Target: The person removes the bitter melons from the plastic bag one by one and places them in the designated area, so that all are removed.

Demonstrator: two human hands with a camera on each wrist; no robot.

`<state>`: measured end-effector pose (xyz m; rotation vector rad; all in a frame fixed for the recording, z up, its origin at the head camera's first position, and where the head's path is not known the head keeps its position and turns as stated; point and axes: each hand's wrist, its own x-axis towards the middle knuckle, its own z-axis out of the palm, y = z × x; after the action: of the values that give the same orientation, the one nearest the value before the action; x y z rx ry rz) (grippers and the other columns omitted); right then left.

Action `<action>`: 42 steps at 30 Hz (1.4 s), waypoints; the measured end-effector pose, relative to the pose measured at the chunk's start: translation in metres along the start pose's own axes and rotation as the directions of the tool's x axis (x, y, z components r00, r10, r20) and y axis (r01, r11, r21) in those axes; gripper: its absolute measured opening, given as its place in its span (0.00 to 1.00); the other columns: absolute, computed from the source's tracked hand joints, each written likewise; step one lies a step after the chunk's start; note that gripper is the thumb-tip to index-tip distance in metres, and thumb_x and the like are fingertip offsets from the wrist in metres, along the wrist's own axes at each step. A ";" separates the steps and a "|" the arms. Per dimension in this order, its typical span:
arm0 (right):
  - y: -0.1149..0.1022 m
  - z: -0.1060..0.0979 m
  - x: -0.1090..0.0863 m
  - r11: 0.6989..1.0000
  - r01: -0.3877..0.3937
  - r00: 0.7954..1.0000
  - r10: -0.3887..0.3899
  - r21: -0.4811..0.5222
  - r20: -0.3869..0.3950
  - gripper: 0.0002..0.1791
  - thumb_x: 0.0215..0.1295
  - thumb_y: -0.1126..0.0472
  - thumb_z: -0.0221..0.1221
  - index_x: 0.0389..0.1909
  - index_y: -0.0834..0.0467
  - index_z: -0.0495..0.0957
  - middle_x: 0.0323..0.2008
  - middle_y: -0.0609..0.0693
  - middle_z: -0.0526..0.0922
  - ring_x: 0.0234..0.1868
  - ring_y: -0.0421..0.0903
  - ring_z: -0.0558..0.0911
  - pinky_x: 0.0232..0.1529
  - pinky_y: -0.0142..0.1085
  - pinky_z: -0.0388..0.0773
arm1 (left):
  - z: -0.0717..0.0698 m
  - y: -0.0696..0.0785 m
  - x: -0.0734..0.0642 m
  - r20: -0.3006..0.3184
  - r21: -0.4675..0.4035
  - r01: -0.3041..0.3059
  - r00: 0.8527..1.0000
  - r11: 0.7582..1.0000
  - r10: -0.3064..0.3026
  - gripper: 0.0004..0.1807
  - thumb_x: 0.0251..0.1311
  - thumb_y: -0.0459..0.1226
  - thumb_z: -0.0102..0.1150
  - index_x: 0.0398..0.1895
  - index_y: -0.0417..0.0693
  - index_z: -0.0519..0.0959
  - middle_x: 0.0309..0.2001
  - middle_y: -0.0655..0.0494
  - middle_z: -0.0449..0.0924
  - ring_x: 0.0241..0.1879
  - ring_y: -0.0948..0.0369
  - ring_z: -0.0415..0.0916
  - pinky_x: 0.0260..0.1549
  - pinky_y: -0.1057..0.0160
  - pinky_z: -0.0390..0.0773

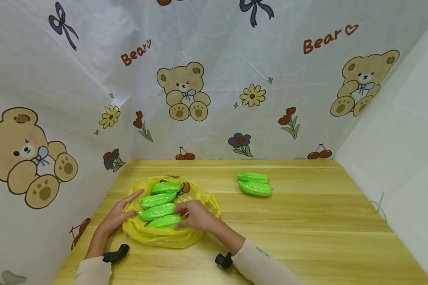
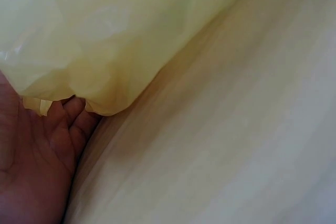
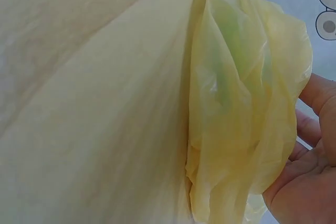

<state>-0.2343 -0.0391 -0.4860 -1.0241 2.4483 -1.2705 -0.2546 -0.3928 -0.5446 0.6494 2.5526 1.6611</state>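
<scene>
A yellow plastic bag (image 1: pixel 164 239) lies open on the table, with several bright green, ribbed bitter melons (image 1: pixel 158 200) side by side in its mouth. My left hand (image 1: pixel 115 217) rests on the bag's left rim, forefinger and thumb spread, the thumb near one melon's tip. In the left wrist view the bag's edge (image 2: pixel 113 103) covers some of its fingertips. From the right, my right hand (image 1: pixel 197 215) reaches over the rim, thumb and fingers round the right end of the nearest bitter melon (image 1: pixel 164 221). The right wrist view shows this hand behind the bag's side (image 3: pixel 236 119).
Two more green bitter melons (image 1: pixel 255 188) lie together on the wooden table (image 1: pixel 306 221), right of the bag and farther back. A bear-print sheet (image 1: pixel 221 130) hangs behind and at the left. A white panel (image 1: pixel 410 138) stands on the right, with a thin cord (image 1: pixel 379 206) beside it.
</scene>
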 end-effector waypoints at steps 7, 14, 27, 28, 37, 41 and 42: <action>0.004 0.006 0.001 0.999 0.002 1.000 -0.001 -0.043 0.010 0.23 0.55 0.60 0.76 0.53 0.59 0.85 0.45 0.47 0.87 0.43 0.36 0.83 0.43 0.25 0.78 | -0.001 -0.002 -0.001 0.001 -0.005 -0.014 1.000 1.000 0.014 0.40 0.61 0.25 0.59 0.78 0.41 0.60 0.78 0.37 0.52 0.74 0.70 0.47 0.61 0.82 0.54; 0.004 0.010 0.002 0.997 -0.035 0.999 0.036 -0.069 0.015 0.26 0.54 0.60 0.76 0.55 0.59 0.84 0.47 0.47 0.87 0.43 0.36 0.83 0.43 0.25 0.77 | 0.000 -0.001 0.000 0.004 -0.018 0.002 1.000 1.000 -0.002 0.40 0.62 0.25 0.60 0.78 0.41 0.60 0.79 0.38 0.51 0.78 0.49 0.42 0.61 0.82 0.55; 0.001 0.009 0.001 0.996 -0.014 1.000 0.015 -0.088 0.007 0.25 0.54 0.62 0.76 0.55 0.60 0.84 0.46 0.47 0.87 0.41 0.34 0.81 0.41 0.25 0.77 | 0.000 0.000 0.000 0.006 -0.031 -0.002 1.000 1.000 0.002 0.40 0.62 0.25 0.60 0.78 0.42 0.60 0.79 0.37 0.51 0.72 0.77 0.48 0.61 0.82 0.55; 0.000 0.009 0.000 0.996 -0.011 1.000 0.012 -0.091 0.005 0.25 0.54 0.62 0.76 0.55 0.59 0.84 0.46 0.48 0.87 0.40 0.34 0.81 0.41 0.24 0.77 | 0.000 0.000 0.000 0.006 -0.031 -0.001 1.000 1.000 0.002 0.40 0.62 0.26 0.60 0.78 0.43 0.61 0.79 0.37 0.51 0.72 0.78 0.48 0.61 0.82 0.55; -0.006 0.004 -0.002 0.993 0.034 0.999 -0.038 -0.116 -0.027 0.24 0.56 0.62 0.75 0.55 0.58 0.84 0.49 0.47 0.87 0.43 0.35 0.81 0.41 0.23 0.76 | -0.001 -0.001 0.000 0.010 -0.042 0.006 1.000 0.999 -0.005 0.40 0.62 0.25 0.59 0.78 0.43 0.61 0.79 0.37 0.50 0.72 0.77 0.49 0.61 0.81 0.57; -0.012 0.000 -0.004 0.990 0.037 0.999 -0.042 -0.136 -0.033 0.24 0.56 0.63 0.75 0.55 0.58 0.84 0.51 0.48 0.86 0.44 0.35 0.82 0.42 0.24 0.77 | 0.000 0.001 0.000 0.004 -0.033 0.020 1.000 0.999 -0.020 0.40 0.61 0.26 0.59 0.78 0.44 0.61 0.79 0.38 0.51 0.72 0.76 0.48 0.60 0.82 0.56; -0.013 -0.001 -0.004 0.991 0.038 0.999 -0.042 -0.131 -0.034 0.24 0.56 0.63 0.74 0.55 0.58 0.84 0.51 0.49 0.86 0.44 0.36 0.82 0.43 0.25 0.77 | 0.000 0.002 0.000 0.004 -0.029 0.021 1.000 0.999 -0.021 0.40 0.61 0.26 0.59 0.78 0.44 0.61 0.79 0.39 0.51 0.72 0.76 0.48 0.60 0.82 0.56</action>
<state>-0.2250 -0.0406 -0.4754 -1.0963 2.5811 -1.1643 -0.2542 -0.3924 -0.5432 0.6208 2.5186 1.6863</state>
